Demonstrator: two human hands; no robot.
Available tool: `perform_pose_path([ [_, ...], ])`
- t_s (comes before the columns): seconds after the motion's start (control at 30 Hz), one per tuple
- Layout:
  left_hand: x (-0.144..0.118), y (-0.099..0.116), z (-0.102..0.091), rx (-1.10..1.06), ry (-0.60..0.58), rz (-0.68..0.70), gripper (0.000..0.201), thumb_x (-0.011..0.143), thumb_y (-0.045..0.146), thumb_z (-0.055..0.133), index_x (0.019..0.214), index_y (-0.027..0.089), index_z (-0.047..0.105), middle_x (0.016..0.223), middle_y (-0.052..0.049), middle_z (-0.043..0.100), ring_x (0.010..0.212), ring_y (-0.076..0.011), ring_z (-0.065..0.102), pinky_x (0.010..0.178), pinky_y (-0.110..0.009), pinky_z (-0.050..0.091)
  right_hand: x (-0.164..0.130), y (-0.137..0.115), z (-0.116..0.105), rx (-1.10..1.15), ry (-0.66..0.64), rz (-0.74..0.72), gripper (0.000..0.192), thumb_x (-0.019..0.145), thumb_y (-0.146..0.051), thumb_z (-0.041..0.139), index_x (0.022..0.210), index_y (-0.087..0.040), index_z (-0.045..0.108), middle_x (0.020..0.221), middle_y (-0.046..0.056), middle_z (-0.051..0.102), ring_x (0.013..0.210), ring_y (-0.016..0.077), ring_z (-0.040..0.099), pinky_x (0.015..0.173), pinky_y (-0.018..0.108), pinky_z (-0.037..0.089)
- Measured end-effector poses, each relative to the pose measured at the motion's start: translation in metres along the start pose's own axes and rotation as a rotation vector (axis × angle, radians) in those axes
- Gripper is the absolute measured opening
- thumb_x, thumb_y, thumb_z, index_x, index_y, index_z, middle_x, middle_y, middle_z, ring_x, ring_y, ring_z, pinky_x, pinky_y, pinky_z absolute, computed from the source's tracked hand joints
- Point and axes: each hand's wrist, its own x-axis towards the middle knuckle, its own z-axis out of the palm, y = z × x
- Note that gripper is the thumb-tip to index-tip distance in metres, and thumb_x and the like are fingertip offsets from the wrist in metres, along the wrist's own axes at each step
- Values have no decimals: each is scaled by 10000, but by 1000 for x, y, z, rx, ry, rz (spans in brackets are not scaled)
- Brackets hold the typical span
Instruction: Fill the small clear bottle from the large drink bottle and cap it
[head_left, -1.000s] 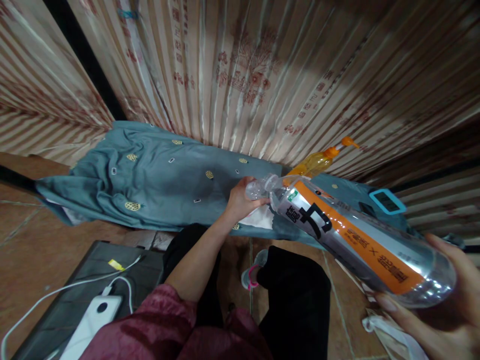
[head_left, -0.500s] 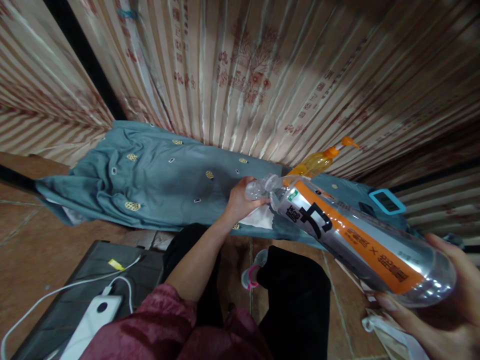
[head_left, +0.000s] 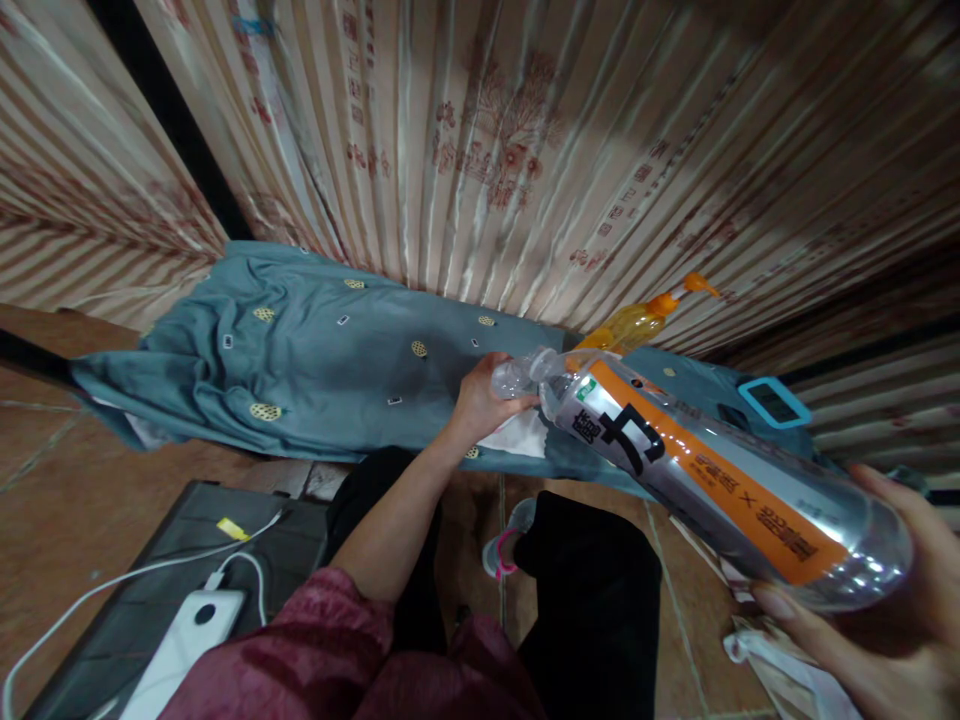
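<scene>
My right hand point(head_left: 892, 620) grips the base of a large clear plastic bottle point(head_left: 720, 490) with an orange and silver label. The bottle lies slanted, its neck pointing left toward my left hand point(head_left: 480, 405). The fingers of my left hand are closed around a small clear plastic piece point(head_left: 514, 377) at the mouth of the bottle. I cannot make out whether it is a separate container or how it meets the neck. Under the left hand, a white tissue-like sheet point(head_left: 521, 437) rests on the grey-green cloth point(head_left: 322, 330).
Behind the bottle lies a yellow pump bottle point(head_left: 634, 325) with an orange top. A blue-framed device point(head_left: 776, 402) sits at the cloth's right end. Pleated curtains point(head_left: 420, 150) hang behind. Lower left, a white power bank point(head_left: 187, 650) with cables rests on a dark case point(head_left: 150, 590).
</scene>
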Motion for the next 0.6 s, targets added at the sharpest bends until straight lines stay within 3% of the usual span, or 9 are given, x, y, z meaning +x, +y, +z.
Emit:
perform_pose_path([
  [0.4, 0, -1, 0, 3, 2, 5, 505, 652, 178, 966, 1081, 209, 702, 1094, -45, 823, 1046, -274, 804, 943, -361, 633, 3, -3, 1, -55, -21, -111, 956, 698, -531, 941, 1580, -499, 572, 1220, 39, 723, 924, 299, 686, 590, 402, 634],
  [0.6, 0, -2, 1, 11, -4, -7, 538, 645, 167, 959, 1110, 205, 690, 1105, -43, 820, 1073, -282, 808, 962, -354, 632, 2, 3, -1, 0, -38, -91, 1002, 641, -456, 979, 1566, -483, 595, 1251, 43, 719, 937, 294, 690, 596, 389, 625],
])
